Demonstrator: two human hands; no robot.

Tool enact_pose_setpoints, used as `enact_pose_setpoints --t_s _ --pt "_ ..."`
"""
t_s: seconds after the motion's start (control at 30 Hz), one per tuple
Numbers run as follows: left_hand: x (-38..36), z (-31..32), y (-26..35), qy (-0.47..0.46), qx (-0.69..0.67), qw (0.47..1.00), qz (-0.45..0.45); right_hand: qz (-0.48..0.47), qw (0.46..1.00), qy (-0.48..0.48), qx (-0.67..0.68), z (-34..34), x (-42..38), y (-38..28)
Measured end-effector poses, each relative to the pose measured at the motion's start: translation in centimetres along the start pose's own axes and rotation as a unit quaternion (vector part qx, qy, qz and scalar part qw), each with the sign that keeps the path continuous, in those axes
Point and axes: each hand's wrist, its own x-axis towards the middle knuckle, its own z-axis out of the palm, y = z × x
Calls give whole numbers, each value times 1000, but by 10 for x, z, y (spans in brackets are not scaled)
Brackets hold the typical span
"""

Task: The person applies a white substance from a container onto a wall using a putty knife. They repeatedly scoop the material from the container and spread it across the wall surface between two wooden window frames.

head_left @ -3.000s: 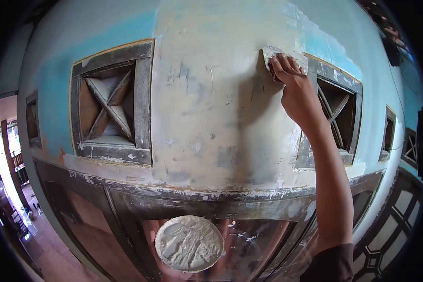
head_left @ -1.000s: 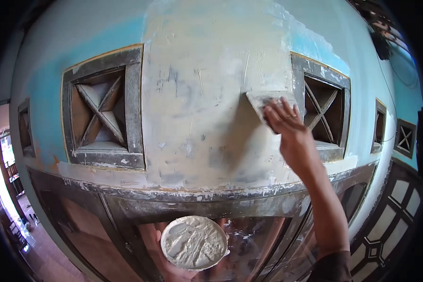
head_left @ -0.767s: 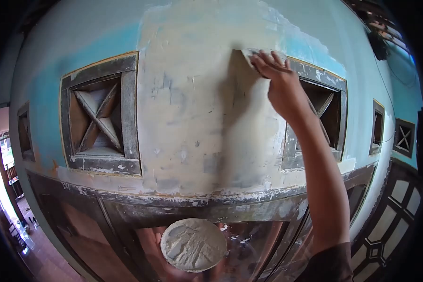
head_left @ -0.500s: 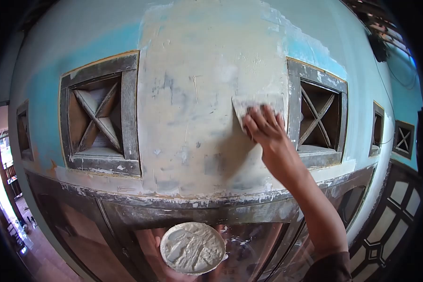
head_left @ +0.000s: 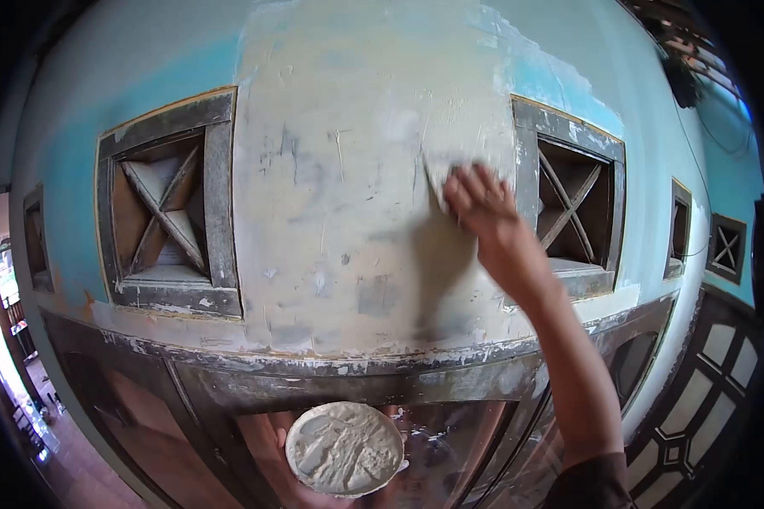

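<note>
My right hand [head_left: 484, 199] is closed around a putty knife [head_left: 441, 176], whose wide blade is pressed to the wall just left of the right-hand vent frame. The blade's pale colour blends with the plaster, and my fingers hide most of it. Low in the view, a round bowl of putty [head_left: 345, 450] is filled with thick off-white paste, its surface ridged and scooped. My left hand [head_left: 295, 485] supports the bowl from below and the side; only parts of it show past the rim. The wall patch [head_left: 314, 195] is cream with grey smudges and raised streaks.
Two wooden vent frames with crossed bars, the left one [head_left: 171, 204] and the right one [head_left: 573, 199], flank the patch. Beneath runs a paint-splashed wooden ledge [head_left: 356, 366] above dark glazed panels. A panelled door [head_left: 696, 407] stands at the right.
The putty knife has turned more edge-on against the wall, and my right hand has shifted slightly upward. The view has moved a little to the right. The bowl stays low in my left hand.
</note>
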Motion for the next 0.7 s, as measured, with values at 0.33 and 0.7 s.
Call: enact_pose_setpoints --t_s 0.33,0.7 --pt "-1 -15 3 78 10 996 43 10 991 127 28 -54 24 2" --pt "3 -16 -3 77 79 990 87 -10 1000 9 -2 5 -6 -33"
